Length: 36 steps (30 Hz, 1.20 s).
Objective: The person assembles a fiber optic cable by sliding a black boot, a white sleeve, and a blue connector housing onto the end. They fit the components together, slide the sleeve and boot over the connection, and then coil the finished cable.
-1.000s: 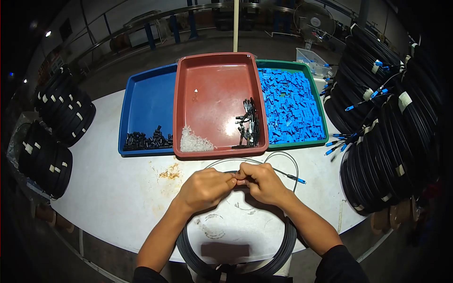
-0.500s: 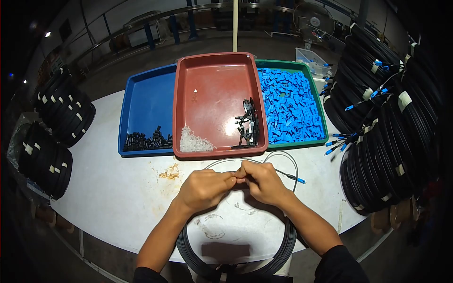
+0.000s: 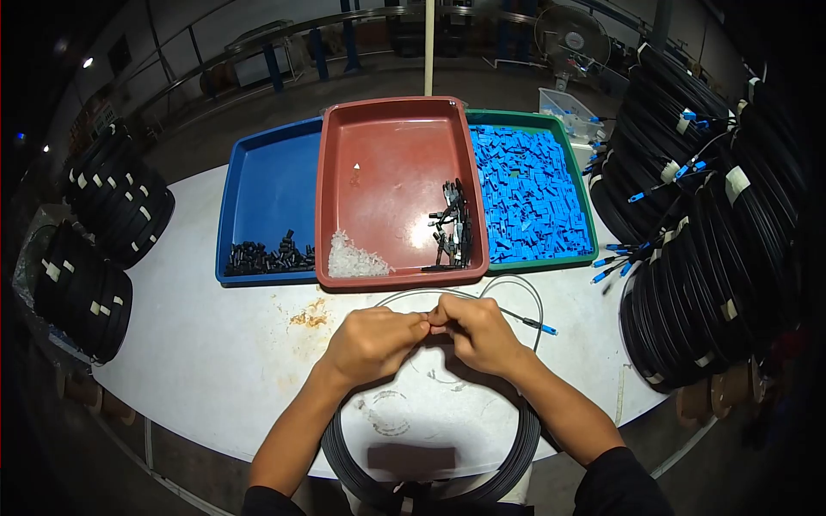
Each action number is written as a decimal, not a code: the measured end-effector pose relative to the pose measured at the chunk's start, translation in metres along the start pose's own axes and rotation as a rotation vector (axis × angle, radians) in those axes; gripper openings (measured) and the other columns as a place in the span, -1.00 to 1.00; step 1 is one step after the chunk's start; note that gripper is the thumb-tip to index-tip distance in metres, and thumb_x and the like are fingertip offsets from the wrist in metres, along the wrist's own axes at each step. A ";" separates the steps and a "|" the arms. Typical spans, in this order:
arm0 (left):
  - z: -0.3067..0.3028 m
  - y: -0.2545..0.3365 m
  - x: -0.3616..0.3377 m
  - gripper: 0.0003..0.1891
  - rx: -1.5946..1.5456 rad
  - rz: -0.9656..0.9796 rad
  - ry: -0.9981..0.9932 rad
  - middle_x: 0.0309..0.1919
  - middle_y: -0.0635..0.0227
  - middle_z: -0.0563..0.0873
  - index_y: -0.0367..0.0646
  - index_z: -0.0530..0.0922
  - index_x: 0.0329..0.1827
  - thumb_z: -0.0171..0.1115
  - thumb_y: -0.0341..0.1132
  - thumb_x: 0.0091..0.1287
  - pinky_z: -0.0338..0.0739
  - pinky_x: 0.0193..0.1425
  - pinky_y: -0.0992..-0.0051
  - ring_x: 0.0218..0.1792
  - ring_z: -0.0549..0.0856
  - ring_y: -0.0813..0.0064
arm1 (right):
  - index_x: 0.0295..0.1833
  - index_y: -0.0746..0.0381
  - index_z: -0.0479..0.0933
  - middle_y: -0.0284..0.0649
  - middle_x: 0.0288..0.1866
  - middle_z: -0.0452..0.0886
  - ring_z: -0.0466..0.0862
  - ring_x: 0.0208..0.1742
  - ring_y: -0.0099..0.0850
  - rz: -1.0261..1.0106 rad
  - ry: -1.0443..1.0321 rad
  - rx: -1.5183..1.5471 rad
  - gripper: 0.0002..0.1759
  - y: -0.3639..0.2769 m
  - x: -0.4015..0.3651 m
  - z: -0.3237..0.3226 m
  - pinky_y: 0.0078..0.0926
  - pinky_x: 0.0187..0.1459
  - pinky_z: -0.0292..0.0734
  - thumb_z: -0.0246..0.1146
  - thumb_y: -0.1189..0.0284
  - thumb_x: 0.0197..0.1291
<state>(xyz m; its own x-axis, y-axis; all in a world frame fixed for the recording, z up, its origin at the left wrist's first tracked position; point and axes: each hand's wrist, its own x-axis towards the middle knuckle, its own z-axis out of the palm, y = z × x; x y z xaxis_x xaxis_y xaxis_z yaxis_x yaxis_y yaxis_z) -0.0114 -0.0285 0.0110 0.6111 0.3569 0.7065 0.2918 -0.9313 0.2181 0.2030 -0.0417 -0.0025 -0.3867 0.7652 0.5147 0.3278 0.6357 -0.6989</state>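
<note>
My left hand [image 3: 375, 344] and my right hand [image 3: 478, 331] meet at the fingertips in front of the red tray, both closed in a pinch. Whatever lies between the fingers is hidden by them. A thin grey cable [image 3: 413, 292] loops behind the hands. To the right of my right hand, a cable end with a blue connector [image 3: 548, 328] rests on the table. Under my forearms a coil of black cable [image 3: 527, 439] hangs over the near table edge.
The red tray [image 3: 396, 279] holds clear plastic bits [image 3: 354, 258] and black parts [image 3: 453, 225]. Beside it are a blue tray [image 3: 267, 279] of black sleeves and a green tray [image 3: 582, 185] of blue connector pieces. Cable coils stand left [image 3: 82, 297] and right [image 3: 697, 292].
</note>
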 end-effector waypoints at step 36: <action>-0.002 0.004 0.001 -0.81 0.366 0.238 0.014 -0.30 0.28 0.87 -0.24 0.76 -0.31 0.58 -0.49 0.02 0.72 -0.36 0.51 -0.47 0.81 0.45 | -0.19 0.35 0.47 0.03 -0.36 0.71 0.73 -0.32 -0.01 0.080 -0.091 0.093 -0.85 -0.003 0.006 -0.006 -0.17 -0.27 0.57 0.30 0.71 0.18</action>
<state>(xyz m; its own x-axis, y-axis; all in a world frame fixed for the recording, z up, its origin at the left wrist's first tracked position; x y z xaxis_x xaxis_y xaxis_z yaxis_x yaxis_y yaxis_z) -0.0114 -0.0319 0.0135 0.6833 0.1320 0.7182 0.3872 -0.8993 -0.2031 0.2055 -0.0385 0.0054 -0.4408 0.7979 0.4112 0.2812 0.5578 -0.7809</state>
